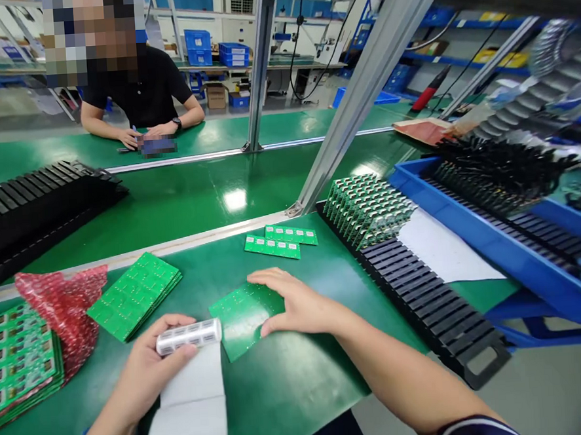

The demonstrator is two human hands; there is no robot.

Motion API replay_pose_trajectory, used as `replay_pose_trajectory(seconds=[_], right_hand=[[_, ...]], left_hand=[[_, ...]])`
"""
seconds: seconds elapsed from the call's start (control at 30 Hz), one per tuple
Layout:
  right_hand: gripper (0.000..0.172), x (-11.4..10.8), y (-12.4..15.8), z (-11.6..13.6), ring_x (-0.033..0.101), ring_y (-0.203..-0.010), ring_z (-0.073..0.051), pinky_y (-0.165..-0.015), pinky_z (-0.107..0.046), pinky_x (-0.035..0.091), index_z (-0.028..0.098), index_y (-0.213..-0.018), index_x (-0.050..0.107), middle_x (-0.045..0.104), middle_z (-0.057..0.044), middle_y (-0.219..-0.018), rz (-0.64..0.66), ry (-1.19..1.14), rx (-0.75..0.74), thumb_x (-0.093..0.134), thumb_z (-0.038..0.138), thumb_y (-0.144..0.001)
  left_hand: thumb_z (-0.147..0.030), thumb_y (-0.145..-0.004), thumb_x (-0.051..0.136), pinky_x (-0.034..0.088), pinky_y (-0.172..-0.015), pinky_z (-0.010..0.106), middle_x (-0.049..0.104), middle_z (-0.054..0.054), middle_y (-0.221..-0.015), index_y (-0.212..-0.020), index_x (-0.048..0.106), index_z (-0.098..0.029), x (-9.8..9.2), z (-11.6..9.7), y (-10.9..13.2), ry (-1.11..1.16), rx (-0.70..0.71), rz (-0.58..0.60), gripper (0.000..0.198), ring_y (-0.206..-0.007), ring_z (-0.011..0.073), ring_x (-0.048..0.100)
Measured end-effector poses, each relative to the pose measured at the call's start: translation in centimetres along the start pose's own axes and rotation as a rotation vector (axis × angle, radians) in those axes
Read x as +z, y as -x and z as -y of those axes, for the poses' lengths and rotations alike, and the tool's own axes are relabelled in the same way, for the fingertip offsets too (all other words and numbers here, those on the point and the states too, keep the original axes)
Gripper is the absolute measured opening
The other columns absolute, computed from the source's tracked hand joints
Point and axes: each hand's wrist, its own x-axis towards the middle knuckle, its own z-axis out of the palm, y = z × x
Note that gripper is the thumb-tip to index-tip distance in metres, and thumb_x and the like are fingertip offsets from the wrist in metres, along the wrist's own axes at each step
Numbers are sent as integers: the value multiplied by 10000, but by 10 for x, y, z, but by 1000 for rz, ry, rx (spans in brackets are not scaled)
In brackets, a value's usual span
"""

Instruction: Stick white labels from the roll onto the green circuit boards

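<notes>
My left hand (154, 357) is closed round a small roll of labels (189, 336), and its white backing strip (195, 394) hangs down over the table edge side. A green circuit board panel (242, 319) lies flat on the table just right of the roll. Over its right part, my right hand (290, 303) spreads thumb and fingers along the board's edges; I cannot tell whether it grips the board. A stack of similar green panels (135, 296) lies to the left. Beyond the right hand rest two narrow boards with white labels (272, 247).
At far left, a stack of populated boards (19, 365) lies beside red bubble wrap (74, 309). On the right stand a black slotted rack (428, 294) holding upright boards (368, 206) and a blue bin (512, 230). A metal post (362, 95) rises behind. A person (139, 89) sits opposite.
</notes>
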Motion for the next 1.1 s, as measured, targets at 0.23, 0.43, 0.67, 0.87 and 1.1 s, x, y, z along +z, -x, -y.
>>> replay_pose_trajectory(seconds=[0.23,0.43,0.67,0.87,1.1], right_hand=[[1046,5,3,-32,365,-1499,-390,-1198,-619,320,211,-1566,406,432,-226,-1586,59,284,61,903,532,-704],[559,18,5,-21,536,-1359,-352,-1104,-611,448,214,-1406,581,602,-193,-1431,-243,221,-71,749,421,-915],[292,43,18,28,702,-1018,-221,-874,-371,602,146,-1283,639,737,-136,-1127,-113,-35,-234,547,278,-1039],[182,50,15,28,650,-770,-159,-719,-288,539,166,-1102,693,717,-53,-883,-61,-169,-94,606,294,-1006],[173,51,21,28,620,-729,-138,-681,-266,498,165,-1072,694,698,-40,-856,-7,-234,-91,648,309,-988]], left_hand=[[-502,-673,905,405,-546,195,693,-5,-760,-975,679,-206,5,12,-7,164,-166,274,480,-581,112,564],[-333,-834,774,489,-592,233,732,16,-826,-1007,707,-219,33,36,1,-221,233,49,217,-641,148,636],[-197,-854,754,565,-647,210,765,8,-893,-1037,693,-242,48,30,12,-352,618,-46,199,-747,157,735],[-236,-860,763,509,-549,200,763,-13,-808,-999,689,-226,40,34,11,-440,534,31,158,-610,127,678],[-229,-823,812,570,-752,262,784,29,-964,-1074,703,-239,30,30,10,-414,627,148,273,-846,180,739]])
